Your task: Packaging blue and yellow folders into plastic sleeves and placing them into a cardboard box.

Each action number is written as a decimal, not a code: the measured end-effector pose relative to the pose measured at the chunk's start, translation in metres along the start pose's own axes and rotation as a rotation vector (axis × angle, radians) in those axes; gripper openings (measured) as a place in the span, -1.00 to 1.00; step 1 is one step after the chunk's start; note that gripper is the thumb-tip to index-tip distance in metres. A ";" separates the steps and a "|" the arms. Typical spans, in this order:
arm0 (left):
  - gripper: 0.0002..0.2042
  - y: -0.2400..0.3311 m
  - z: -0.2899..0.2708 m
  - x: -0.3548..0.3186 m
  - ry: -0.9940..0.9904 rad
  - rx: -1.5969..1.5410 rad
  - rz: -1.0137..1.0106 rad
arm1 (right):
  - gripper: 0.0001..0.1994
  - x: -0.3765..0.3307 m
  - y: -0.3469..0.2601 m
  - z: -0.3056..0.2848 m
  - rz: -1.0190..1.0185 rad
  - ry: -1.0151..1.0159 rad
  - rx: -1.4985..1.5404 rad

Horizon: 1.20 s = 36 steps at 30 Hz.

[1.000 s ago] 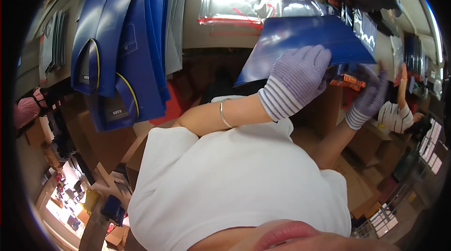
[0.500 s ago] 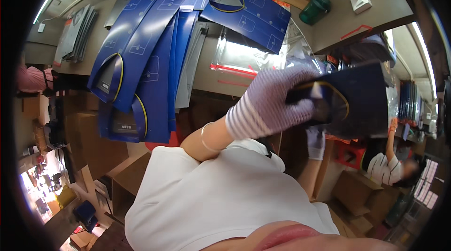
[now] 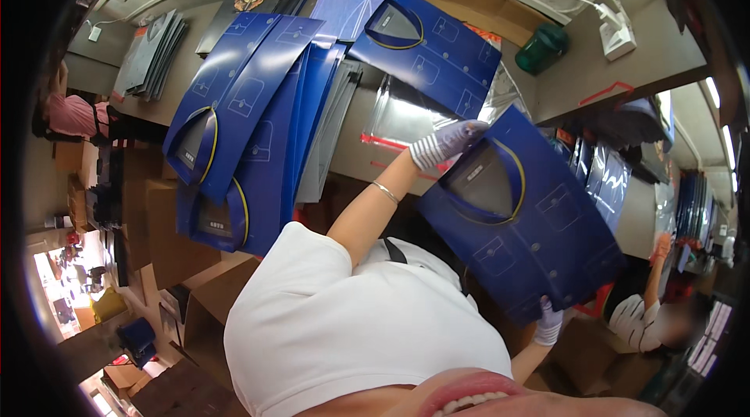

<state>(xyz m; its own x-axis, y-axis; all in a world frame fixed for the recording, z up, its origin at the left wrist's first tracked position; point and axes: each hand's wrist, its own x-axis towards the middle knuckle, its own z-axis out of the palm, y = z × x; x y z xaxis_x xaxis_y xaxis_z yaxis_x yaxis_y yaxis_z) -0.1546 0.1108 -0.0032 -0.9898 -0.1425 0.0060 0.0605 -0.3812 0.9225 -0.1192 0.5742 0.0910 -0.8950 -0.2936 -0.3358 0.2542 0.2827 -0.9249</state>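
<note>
A flat blue shirt-shaped card box is held in the air over the worktop edge, pinched at its collar end by the gloved left hand and at its lower corner by the gloved right hand. It is judged light, stiff and glossy, so slippery; opposite edges are best gripped.

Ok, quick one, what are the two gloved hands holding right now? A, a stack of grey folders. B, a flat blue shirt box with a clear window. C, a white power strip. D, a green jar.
B: the left hand grips the top of the blue box and the right hand holds its lower edge, while the green jar sits untouched on the table.
</note>
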 end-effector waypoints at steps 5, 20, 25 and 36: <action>-0.70 -0.068 -0.127 0.022 0.890 -0.101 -0.628 | -0.38 0.003 0.043 0.001 -0.019 0.035 0.111; -0.68 0.095 -0.127 0.073 1.328 0.701 0.267 | -0.47 0.008 0.089 0.001 0.049 0.043 0.112; -0.53 0.125 -0.162 0.065 1.287 -0.011 0.270 | -0.74 0.009 0.095 -0.024 -0.431 0.114 -0.799; -0.78 -0.133 0.070 0.008 -0.257 1.168 -0.010 | -0.57 -0.057 -0.009 -0.035 -0.500 0.636 -0.601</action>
<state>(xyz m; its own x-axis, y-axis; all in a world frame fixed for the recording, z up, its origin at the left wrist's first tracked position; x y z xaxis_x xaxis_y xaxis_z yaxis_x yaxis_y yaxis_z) -0.1793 0.2239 -0.0985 -0.9944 0.0932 -0.0491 0.0302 0.6985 0.7149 -0.0829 0.6201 0.1246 -0.9224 -0.0118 0.3861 -0.2736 0.7256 -0.6314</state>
